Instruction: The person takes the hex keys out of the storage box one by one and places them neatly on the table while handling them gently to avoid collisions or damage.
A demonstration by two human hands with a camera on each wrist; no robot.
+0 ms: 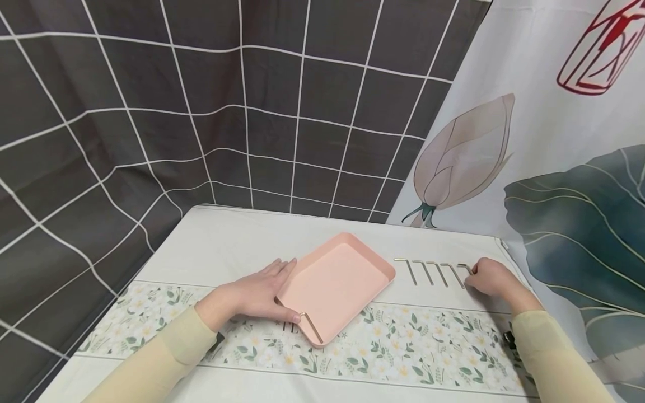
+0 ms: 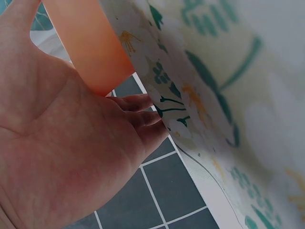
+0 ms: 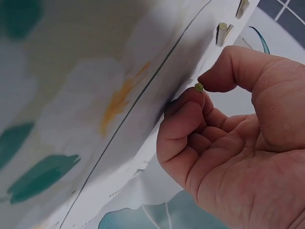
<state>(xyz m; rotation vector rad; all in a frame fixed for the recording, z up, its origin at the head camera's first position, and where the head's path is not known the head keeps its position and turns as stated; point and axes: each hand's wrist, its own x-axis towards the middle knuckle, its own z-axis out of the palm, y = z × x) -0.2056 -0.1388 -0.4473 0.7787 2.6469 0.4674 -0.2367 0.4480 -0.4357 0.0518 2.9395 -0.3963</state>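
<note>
A pink rectangular tray (image 1: 339, 280) lies turned at an angle on the table. Along its left side rests my left hand (image 1: 256, 294), fingers extended against the tray wall (image 2: 97, 47) and thumb at the near left rim. Close to that thumb, one brass-coloured L-shaped hex key (image 1: 312, 329) lies in the tray's near corner. Right of the tray, my right hand (image 1: 492, 278) pinches another hex key (image 3: 198, 87) between thumb and index finger, its six-sided end showing. Several more hex keys (image 1: 424, 273) lie in a row just left of that hand.
A white cloth with a floral band (image 1: 403, 341) covers the table. Behind it hangs a dark curtain with a white grid (image 1: 272, 134). At the right, a white curtain with flower and leaf prints (image 1: 463, 151) comes down by the table's edge.
</note>
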